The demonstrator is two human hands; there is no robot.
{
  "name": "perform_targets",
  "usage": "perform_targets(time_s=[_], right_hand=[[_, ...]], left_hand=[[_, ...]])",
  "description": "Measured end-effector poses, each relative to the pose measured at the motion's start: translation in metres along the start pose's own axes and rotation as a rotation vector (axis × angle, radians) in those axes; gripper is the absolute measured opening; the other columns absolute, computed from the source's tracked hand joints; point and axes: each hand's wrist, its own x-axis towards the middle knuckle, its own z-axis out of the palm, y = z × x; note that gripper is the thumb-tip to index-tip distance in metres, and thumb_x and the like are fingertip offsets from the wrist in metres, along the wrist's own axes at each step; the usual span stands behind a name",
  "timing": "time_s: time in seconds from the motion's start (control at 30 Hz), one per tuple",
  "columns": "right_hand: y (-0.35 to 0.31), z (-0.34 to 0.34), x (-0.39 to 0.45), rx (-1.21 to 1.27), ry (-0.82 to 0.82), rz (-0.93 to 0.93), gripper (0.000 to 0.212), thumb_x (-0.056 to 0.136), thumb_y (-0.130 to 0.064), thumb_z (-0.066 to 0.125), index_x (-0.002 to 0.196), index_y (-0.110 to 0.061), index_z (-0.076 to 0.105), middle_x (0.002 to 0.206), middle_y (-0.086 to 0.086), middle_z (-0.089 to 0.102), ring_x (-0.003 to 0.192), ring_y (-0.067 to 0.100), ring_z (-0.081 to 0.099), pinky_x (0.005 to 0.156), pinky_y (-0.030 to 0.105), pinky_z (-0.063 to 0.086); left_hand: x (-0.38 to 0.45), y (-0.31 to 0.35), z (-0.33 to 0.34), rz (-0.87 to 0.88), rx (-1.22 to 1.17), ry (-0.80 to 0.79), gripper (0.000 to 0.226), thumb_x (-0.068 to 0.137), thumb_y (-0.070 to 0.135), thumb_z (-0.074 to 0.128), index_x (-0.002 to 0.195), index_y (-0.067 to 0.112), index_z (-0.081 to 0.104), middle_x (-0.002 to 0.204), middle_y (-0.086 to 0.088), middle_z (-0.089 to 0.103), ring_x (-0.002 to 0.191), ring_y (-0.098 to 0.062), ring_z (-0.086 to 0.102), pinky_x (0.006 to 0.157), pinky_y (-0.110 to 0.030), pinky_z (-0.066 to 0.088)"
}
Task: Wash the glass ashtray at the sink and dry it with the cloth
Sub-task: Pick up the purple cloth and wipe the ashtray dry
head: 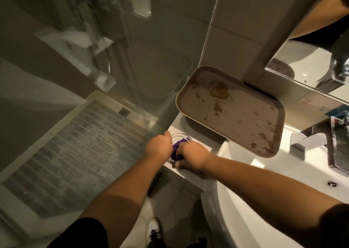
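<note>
Both hands meet just left of frame centre, on the white counter (190, 174) beside the sink (245, 219). Glass ashtray (181, 136) sits on that counter ledge, mostly hidden btwn the hands — only its clear far rim shows above them. Left hand (158, 146) is curled closed against the ashtray's left side, thumb up at the rim; looks like it's gripping the edge, but fingers are hidden so can't tell exactly. Right hand (193, 156) is closed in a fist on the purple cloth (177, 149), pressing it down into the ashtray. Cloth is bunched, w/ a bit poking out toward the far rim.

Right of centre, a brown tray (232, 113) lies tilted across the counter and the sink's far edge — spotted w/ darker wet stains. Chrome tap (309, 138) at the right edge, mirror (309, 59) in the upper right. Shower glass (113, 49) fills the upper left, grey mat (71, 153) lower left. White shoe (154, 229) at bottom centre.
</note>
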Motion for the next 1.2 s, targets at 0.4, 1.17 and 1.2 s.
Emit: perform_targets(time_s=[0.4, 1.17, 1.2], right_hand=[[0.016, -0.033, -0.001, -0.208, -0.162, -0.229, 0.033, 0.088, -0.029, 0.068, 0.116, -0.012, 0.067, 0.12, 0.009, 0.064, 0.109, 0.026, 0.058, 0.094, 0.03, 0.043], [0.02, -0.022, 0.003, -0.157, -0.055, -0.211, 0.028, 0.087, -0.034, 0.068, 0.107, -0.014, 0.069, 0.111, 0.009, 0.064, 0.101, 0.025, 0.058, 0.081, 0.028, 0.042], [0.023, -0.028, 0.005, -0.216, -0.102, -0.25, 0.028, 0.088, -0.032, 0.068, 0.109, -0.014, 0.068, 0.114, 0.009, 0.064, 0.103, 0.026, 0.058, 0.085, 0.03, 0.043]], left_hand=[[-0.002, -0.012, -0.004, -0.018, -0.191, -0.037, 0.036, 0.102, 0.035, 0.03, 0.111, 0.005, 0.049, 0.11, -0.021, 0.065, 0.098, -0.039, 0.06, 0.069, -0.036, 0.037], [-0.01, -0.013, 0.001, -0.095, -0.236, -0.032, 0.034, 0.101, 0.031, 0.033, 0.11, 0.004, 0.052, 0.11, -0.021, 0.065, 0.099, -0.038, 0.061, 0.07, -0.034, 0.039], [-0.009, -0.013, -0.001, -0.074, -0.249, -0.045, 0.035, 0.101, 0.033, 0.033, 0.108, 0.004, 0.051, 0.11, -0.021, 0.065, 0.099, -0.038, 0.06, 0.071, -0.036, 0.04]])
